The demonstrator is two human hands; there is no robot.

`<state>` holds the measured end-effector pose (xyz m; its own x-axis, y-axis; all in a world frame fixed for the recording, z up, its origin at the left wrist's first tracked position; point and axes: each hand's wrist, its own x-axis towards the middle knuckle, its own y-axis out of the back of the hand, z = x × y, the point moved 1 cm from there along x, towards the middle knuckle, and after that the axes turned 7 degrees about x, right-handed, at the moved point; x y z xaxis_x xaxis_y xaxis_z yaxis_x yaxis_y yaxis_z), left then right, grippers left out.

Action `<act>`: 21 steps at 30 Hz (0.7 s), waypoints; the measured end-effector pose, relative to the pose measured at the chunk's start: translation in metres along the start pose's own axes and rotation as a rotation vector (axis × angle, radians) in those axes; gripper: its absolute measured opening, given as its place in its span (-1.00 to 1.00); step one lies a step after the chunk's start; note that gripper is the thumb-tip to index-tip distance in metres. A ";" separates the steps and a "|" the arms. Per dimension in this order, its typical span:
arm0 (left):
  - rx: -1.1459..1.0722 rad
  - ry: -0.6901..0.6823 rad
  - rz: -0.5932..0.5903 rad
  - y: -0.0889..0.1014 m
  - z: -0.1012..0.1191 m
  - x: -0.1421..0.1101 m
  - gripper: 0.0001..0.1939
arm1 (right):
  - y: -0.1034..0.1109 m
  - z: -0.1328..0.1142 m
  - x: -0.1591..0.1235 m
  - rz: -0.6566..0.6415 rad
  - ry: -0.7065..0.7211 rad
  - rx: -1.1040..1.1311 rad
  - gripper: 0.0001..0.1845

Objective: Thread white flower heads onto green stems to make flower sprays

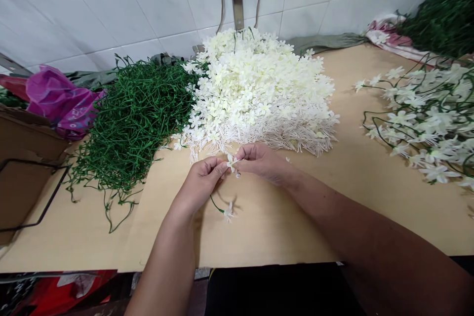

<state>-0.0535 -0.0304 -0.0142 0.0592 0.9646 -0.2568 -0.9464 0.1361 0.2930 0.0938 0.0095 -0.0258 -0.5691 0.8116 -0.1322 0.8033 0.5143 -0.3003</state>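
My left hand (pixel 205 173) and my right hand (pixel 259 162) meet over the middle of the board, fingers pinched. Between their fingertips is a small white artificial flower (pixel 232 162). The left fingers are closed on a green stem, mostly hidden by the hand; its lower end curves out below and bears another white blossom (pixel 228 212). My right thumb and finger pinch the flower from the right side. Just beyond the hands lies a big heap of white artificial flowers (pixel 259 79), with thin pale stalks along its front. Left of it is a pile of green plastic stems (pixel 137 113).
Stems with white flowers attached (pixel 433 118) lie at the right. Behind them are more green stems (pixel 440 15) and a pink-and-white cloth (pixel 388 34). At the left stand a purple plastic bag (pixel 59 98) and a cardboard box (pixel 27 158). A tiled wall (pixel 148 0) closes the back.
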 end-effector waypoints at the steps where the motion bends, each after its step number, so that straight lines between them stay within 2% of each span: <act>1: 0.011 0.009 -0.004 0.000 0.001 0.000 -0.73 | 0.000 0.000 0.000 0.012 0.004 -0.004 -0.90; 5: 0.064 0.011 -0.011 -0.001 0.002 0.000 -0.73 | -0.001 0.001 0.000 0.005 0.016 -0.011 -0.93; 9: 0.058 -0.048 -0.013 -0.002 0.002 0.000 -0.72 | -0.002 0.002 0.000 -0.011 0.014 -0.010 -0.93; 21: 0.035 -0.124 -0.013 -0.005 -0.005 0.000 -0.73 | -0.005 0.005 0.000 0.052 -0.029 -0.014 -0.91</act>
<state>-0.0508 -0.0322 -0.0199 0.1120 0.9831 -0.1451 -0.9337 0.1541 0.3232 0.0885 0.0054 -0.0287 -0.5310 0.8291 -0.1749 0.8343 0.4755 -0.2790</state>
